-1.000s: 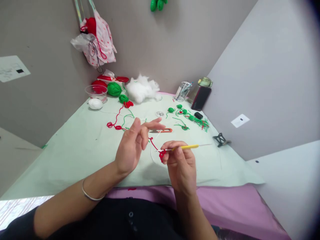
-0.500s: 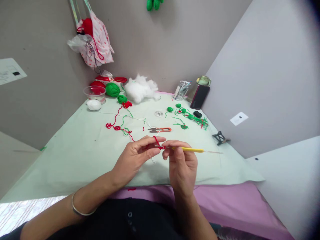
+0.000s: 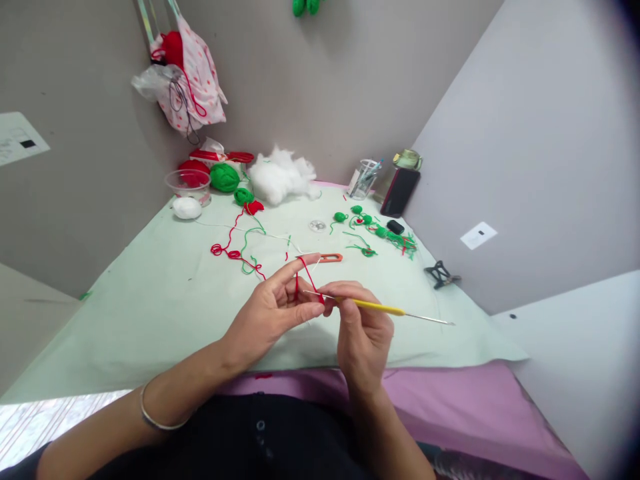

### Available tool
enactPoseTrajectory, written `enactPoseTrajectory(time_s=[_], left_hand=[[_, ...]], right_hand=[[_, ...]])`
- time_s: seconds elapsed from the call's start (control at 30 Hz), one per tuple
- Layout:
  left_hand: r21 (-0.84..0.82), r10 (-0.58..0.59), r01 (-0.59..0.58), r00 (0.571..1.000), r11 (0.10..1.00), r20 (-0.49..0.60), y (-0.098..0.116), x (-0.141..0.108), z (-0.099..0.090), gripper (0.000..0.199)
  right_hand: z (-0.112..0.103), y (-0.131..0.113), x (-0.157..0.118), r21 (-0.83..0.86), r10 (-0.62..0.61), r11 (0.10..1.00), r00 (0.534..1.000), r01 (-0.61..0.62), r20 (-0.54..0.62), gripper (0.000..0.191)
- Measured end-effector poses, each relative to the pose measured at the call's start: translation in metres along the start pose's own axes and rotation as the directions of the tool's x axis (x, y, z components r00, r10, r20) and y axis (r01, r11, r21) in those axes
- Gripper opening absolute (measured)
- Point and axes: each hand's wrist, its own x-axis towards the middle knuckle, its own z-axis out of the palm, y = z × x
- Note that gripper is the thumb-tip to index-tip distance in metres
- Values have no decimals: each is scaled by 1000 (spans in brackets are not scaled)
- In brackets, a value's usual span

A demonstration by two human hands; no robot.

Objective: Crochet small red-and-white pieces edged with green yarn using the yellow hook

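Left hand (image 3: 273, 307): half open, forefinger stretched out with red yarn (image 3: 311, 275) draped over it, thumb and a bent finger pinching a small red piece (image 3: 321, 299). Right hand (image 3: 367, 333): curled nearly closed around one yellow-handled hook (image 3: 380, 307), its metal shaft crossing the small red piece where the hands meet, above the tabletop (image 3: 150, 300); whether through a loop, cannot tell.
Counts: orange snips (image 3: 332, 258), one, partly behind left forefinger. Green yarn balls (image 3: 225, 178), two, back left. White ball (image 3: 187, 208), one, just beside one clear tub (image 3: 203, 194). White stuffing (image 3: 280, 177), one heap. Phone (image 3: 401, 193), one, leaning, back right. Round green pieces (image 3: 341, 217), four distinct; green tangle (image 3: 404, 245) near them too muddled to count
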Motion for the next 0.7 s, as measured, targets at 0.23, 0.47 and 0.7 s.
enactPoseTrajectory(time_s=[0.23, 0.47, 0.7], left_hand=[[-61, 19, -22, 998, 998, -54, -7, 3, 0, 54], [-260, -202, 177, 977, 949, -72, -6, 0, 3, 54], [-156, -52, 32, 990, 987, -128, -4, 2, 2, 45]], right_hand=[[2, -2, -1, -175, -143, 973, 989, 148, 41, 26], [-2, 9, -8, -547, -453, 716, 885, 434, 109, 43], [-4, -5, 4, -170, -125, 979, 990, 112, -69, 24]])
